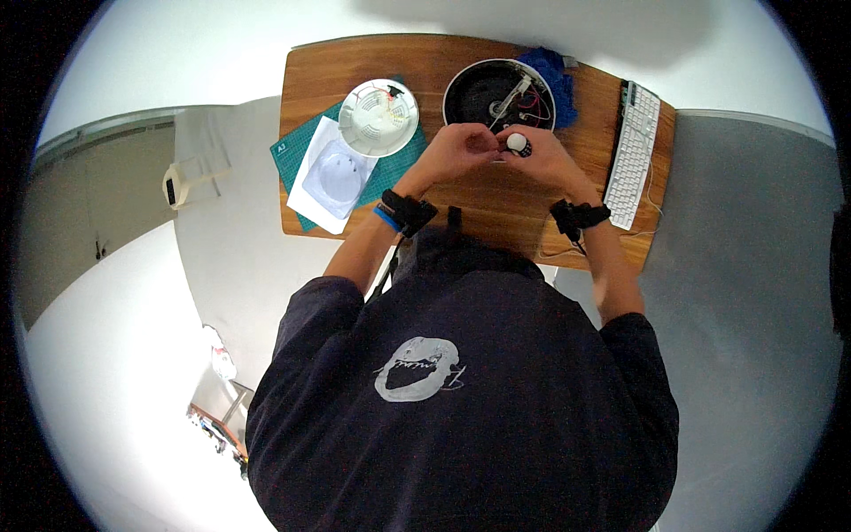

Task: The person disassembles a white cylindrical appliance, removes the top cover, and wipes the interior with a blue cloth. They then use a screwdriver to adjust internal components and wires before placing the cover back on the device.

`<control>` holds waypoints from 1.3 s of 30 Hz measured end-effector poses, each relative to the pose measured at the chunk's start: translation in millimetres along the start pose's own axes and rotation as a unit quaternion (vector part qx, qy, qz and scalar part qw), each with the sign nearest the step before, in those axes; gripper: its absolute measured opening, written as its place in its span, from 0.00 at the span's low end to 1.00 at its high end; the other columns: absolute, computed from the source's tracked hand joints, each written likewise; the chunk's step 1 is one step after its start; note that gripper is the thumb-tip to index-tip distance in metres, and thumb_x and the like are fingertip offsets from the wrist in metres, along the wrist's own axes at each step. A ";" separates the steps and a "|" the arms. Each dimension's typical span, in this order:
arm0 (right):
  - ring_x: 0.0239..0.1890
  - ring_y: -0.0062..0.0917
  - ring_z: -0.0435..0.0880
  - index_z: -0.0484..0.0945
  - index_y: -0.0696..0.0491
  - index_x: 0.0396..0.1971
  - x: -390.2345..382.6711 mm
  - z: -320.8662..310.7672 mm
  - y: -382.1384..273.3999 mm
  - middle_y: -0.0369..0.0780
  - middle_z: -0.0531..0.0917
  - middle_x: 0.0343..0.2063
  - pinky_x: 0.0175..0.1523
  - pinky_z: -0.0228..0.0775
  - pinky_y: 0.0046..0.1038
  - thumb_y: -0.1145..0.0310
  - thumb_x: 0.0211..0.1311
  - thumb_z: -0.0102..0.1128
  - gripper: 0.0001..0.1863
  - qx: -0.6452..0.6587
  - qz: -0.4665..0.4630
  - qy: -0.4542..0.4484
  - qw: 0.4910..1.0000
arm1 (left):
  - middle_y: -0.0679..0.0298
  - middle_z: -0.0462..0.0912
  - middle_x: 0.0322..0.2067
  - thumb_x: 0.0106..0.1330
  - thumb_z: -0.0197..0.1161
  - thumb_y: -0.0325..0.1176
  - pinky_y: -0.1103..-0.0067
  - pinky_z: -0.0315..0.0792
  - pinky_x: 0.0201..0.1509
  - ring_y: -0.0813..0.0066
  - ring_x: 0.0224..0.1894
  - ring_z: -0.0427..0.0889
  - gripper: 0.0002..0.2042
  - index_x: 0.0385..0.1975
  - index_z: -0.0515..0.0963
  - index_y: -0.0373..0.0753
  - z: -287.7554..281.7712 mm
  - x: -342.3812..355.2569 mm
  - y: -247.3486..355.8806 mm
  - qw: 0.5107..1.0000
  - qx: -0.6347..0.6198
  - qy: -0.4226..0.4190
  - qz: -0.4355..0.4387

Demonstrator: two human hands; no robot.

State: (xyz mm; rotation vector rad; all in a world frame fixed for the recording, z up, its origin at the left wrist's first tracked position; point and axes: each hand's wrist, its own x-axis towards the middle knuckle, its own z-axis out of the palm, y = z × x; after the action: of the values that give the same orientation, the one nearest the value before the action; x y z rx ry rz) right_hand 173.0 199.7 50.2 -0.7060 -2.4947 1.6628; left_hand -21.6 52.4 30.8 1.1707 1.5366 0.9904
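Observation:
My right hand (pixel 551 161) is closed around a black handle-like piece (pixel 525 152) with a round white end; its exact kind does not show. Close beside it, my left hand (pixel 456 154) has its fingers curled together, its fingertips meeting those of the right. Whatever they pinch is hidden. Both hands are at the near edge of a round black housing (pixel 465 99) with a pale rim. Inside the housing lie a light-coloured strip (pixel 510 99) and thin red wires (pixel 534 108). To the left rests a round white cover (pixel 379 133) with a small dark part and a bit of red on it.
A green cutting mat (pixel 291 160) and a white sheet with a printed round shape (pixel 333 175) lie at the left of the wooden table (pixel 324 71). Blue cloth (pixel 561 84) is bunched behind the housing. A white keyboard (pixel 636 160) with a cable stands along the right edge.

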 end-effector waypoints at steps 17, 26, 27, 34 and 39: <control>0.40 0.28 0.89 0.89 0.56 0.45 10.1 2.8 11.4 0.41 0.92 0.38 0.51 0.81 0.33 0.62 0.67 0.78 0.15 -0.017 0.061 -0.006 0.998 | 0.61 0.94 0.37 0.70 0.77 0.32 0.75 0.85 0.47 0.77 0.41 0.91 0.08 0.44 0.89 0.36 -0.8 -0.7 -6.2 0.999 0.023 0.030 0.007; 0.39 0.25 0.87 0.92 0.55 0.43 15.4 -1.5 -11.0 0.40 0.92 0.37 0.48 0.80 0.33 0.60 0.68 0.75 0.14 -0.023 0.129 -0.032 0.991 | 0.59 0.94 0.38 0.70 0.77 0.32 0.75 0.86 0.48 0.74 0.42 0.93 0.09 0.43 0.90 0.35 -7.1 -0.3 -2.4 0.999 0.015 0.039 0.023; 0.38 0.25 0.87 0.92 0.55 0.43 16.6 -2.7 -10.3 0.40 0.92 0.37 0.48 0.79 0.33 0.60 0.68 0.74 0.14 -0.034 0.130 -0.033 0.990 | 0.58 0.94 0.37 0.70 0.77 0.31 0.74 0.86 0.47 0.72 0.41 0.94 0.08 0.43 0.90 0.35 -6.8 -0.4 -1.3 0.998 0.012 0.043 0.035; 0.39 0.26 0.88 0.91 0.55 0.46 18.8 5.5 8.4 0.40 0.92 0.37 0.50 0.81 0.32 0.60 0.66 0.75 0.16 -0.009 0.109 -0.002 0.994 | 0.62 0.94 0.41 0.71 0.78 0.34 0.77 0.86 0.51 0.79 0.45 0.92 0.11 0.46 0.90 0.34 -5.3 -0.1 -1.0 0.999 -0.002 0.033 -0.003; 0.41 0.25 0.89 0.91 0.54 0.47 15.8 6.8 9.3 0.39 0.92 0.40 0.52 0.81 0.30 0.60 0.66 0.76 0.15 0.019 0.090 -0.009 0.996 | 0.60 0.94 0.43 0.71 0.77 0.33 0.77 0.86 0.53 0.77 0.46 0.92 0.11 0.46 0.89 0.33 -4.6 -1.5 -7.8 0.998 -0.046 0.020 -0.039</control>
State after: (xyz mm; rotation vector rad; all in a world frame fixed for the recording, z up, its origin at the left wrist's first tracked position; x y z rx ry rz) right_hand 160.1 203.2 36.0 -0.9420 -2.4699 1.7756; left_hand -27.6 49.0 24.9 1.0242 1.5414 1.0266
